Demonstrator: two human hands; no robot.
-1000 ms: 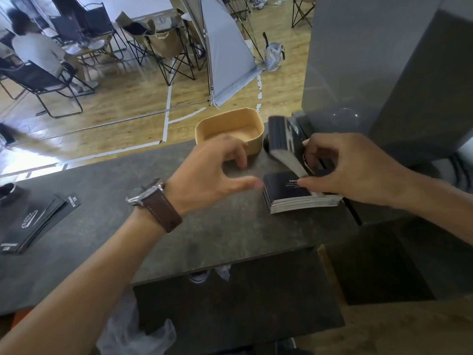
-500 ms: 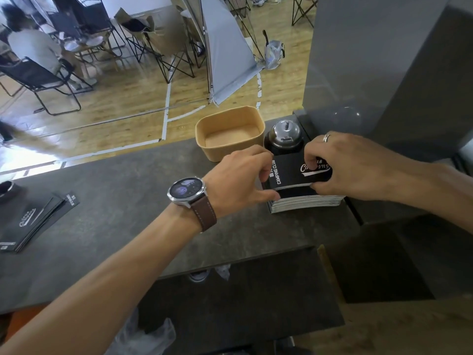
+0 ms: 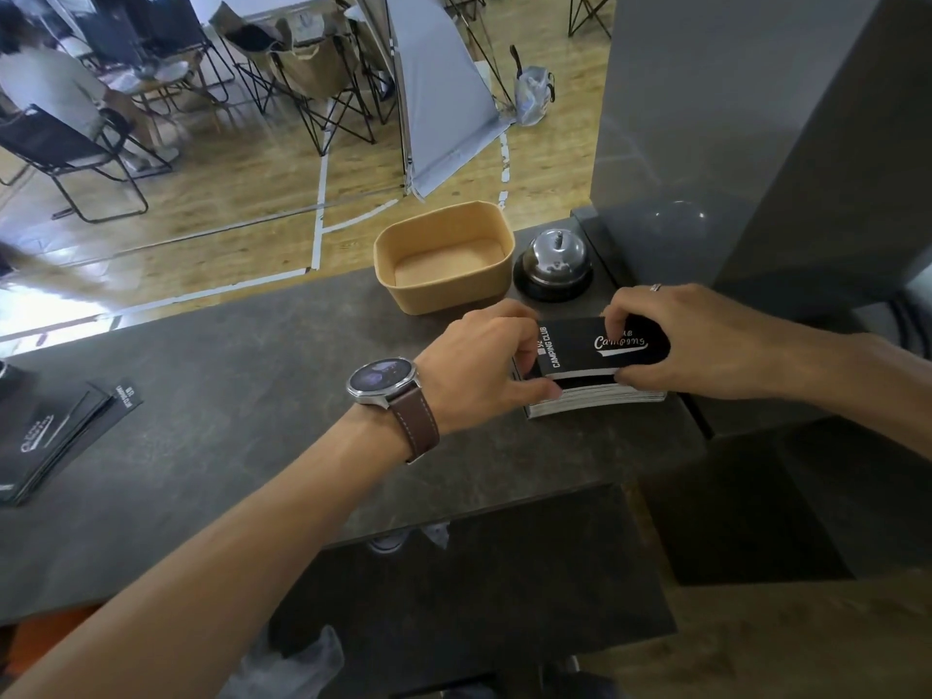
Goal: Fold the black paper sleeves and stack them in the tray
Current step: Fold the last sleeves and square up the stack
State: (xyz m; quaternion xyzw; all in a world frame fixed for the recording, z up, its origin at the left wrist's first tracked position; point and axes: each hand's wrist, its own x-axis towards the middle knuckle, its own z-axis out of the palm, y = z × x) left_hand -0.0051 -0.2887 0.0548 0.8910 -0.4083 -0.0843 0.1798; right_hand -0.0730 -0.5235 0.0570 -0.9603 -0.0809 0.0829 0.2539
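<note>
Left hand: your left hand [image 3: 479, 365] pinches the left end of the top black sleeve [image 3: 600, 345], fingers curled.
Right hand: your right hand [image 3: 706, 340] grips its right end, fingers curled over it.
Sleeve: lifted just above the sleeve stack [image 3: 595, 398] on the counter [image 3: 252, 396].
Tray: the tan tray [image 3: 444, 259] stands just behind your left hand.
In the way: a bell [image 3: 554, 264] sits right of the tray, just behind the stack.
Far left: more black sleeves [image 3: 55, 436].

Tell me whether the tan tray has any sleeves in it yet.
Empty. The tray shows only its bare bottom; the sleeve is in both hands above the stack.
</note>
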